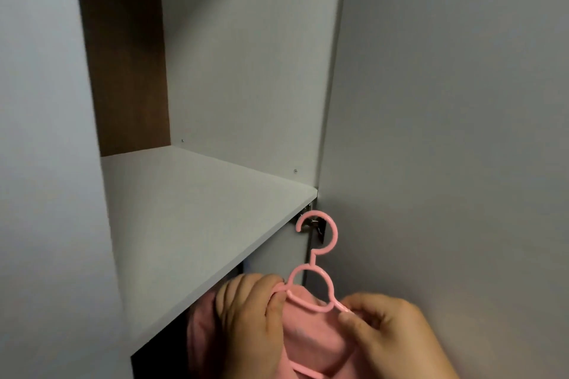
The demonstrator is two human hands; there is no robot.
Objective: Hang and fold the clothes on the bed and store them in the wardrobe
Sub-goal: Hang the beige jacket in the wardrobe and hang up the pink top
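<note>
A: Surroundings?
B: White wardrobe shelf [197, 224] left of centre, brown back panel [123, 55] behind it, grey side panel [252, 71] at its right end. Metal hinge [309, 224] just under the shelf's right front corner, directly behind the hook of the pink hanger [314, 258].
A: In the way?
B: Shelf front edge just left of the hook, grey door panel [446, 163] close on the right. Hook in the narrow gap between the two, overlapping the hinge in view; touching or not, cannot tell.
A: Hands?
B: Left hand [246, 317]: fingers curled round the hanger's left shoulder, clenching pink garment [311, 329] with it. Right hand [397, 338]: pinching the hanger's right shoulder between thumb and forefinger.
A: Garment where?
B: On the hanger, draped below its shoulders, at frame bottom, in front of the dark opening under the shelf.
A: Room to move?
B: Tall compartment above the shelf, running past frame top. Dark space below the shelf, mostly hidden by hands and garment.
</note>
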